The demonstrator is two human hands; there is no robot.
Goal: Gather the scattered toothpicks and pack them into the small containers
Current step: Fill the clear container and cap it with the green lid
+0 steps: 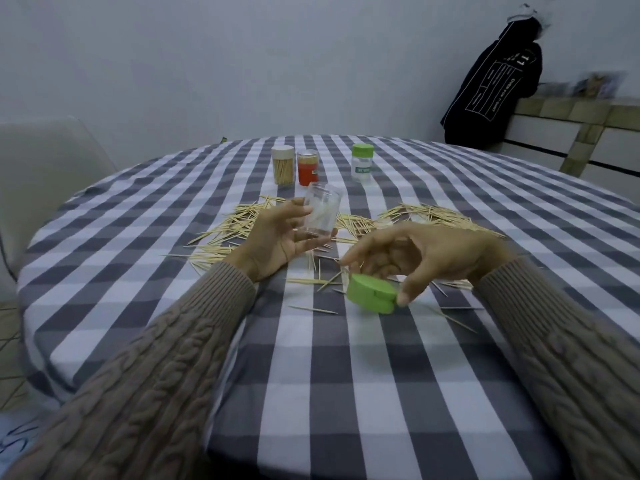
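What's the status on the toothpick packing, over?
Left hand holds clear jar, open and almost empty. Right hand grips green lid at the table. Toothpicks still scattered. Nothing blocking.

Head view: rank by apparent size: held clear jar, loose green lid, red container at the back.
1. clear jar, in the left hand
2. green lid, in the right hand; nearest the camera, so flattered
3. red container, farthest back

A home dining corner: round table [346, 358] under grey-and-white checked cloth, white chair [45, 168], black jacket [491, 88] hung by the plain wall.
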